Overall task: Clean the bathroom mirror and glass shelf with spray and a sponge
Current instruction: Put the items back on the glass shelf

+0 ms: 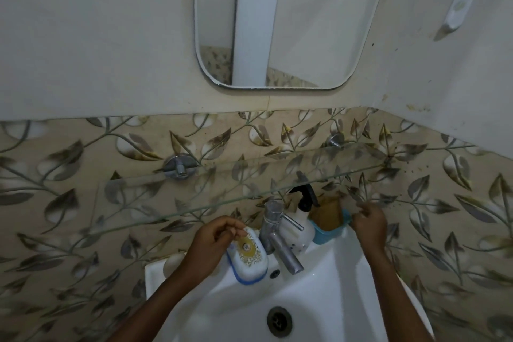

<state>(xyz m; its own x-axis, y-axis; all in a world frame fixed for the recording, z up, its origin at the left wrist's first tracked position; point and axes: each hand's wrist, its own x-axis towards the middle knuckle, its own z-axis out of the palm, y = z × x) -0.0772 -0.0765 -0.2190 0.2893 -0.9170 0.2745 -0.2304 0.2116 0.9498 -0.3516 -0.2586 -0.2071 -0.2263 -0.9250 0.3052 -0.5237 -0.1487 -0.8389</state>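
A rounded mirror (288,22) hangs on the wall above a bare glass shelf (222,189). Below the shelf, on the sink's back rim, stands a white spray bottle (298,226) with a black trigger head, right of the tap. Beside it a blue dish (329,232) holds a brown sponge (326,212). My right hand (369,221) pinches the blue dish's right edge. My left hand (215,239) grips a white soap case (247,255) with a blue base at the sink's left back rim.
A chrome tap (280,236) stands at the middle of the white sink (249,311), with the drain (279,321) below. Two metal brackets (179,166) fix the shelf to the leaf-patterned tiles. A white wall holder (263,12) sits at the upper right.
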